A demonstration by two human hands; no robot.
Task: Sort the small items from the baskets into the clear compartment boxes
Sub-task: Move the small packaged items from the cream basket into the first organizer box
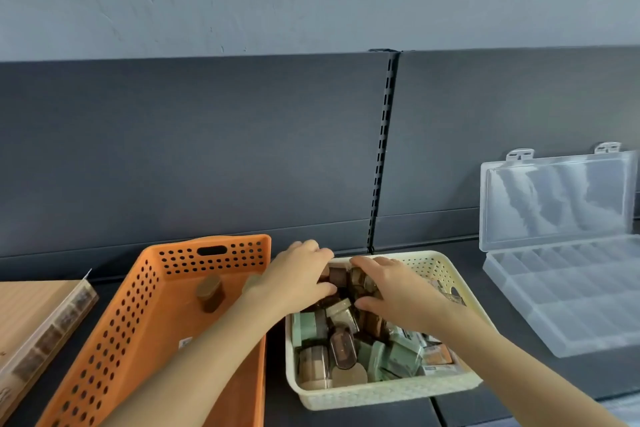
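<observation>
Left hand point(298, 276) and right hand point(393, 289) each grip jars point(341, 350) in the crowded cream basket point(381, 395); orange basket point(152, 308) alongside holds one brown jar point(210, 292); clear box point(568, 308) open at right.

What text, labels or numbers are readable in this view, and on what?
Nothing is legible.
The sticker on the orange basket floor: too blurred to read.
Printed labels on the packets in the cream basket: too small and blurred.
</observation>
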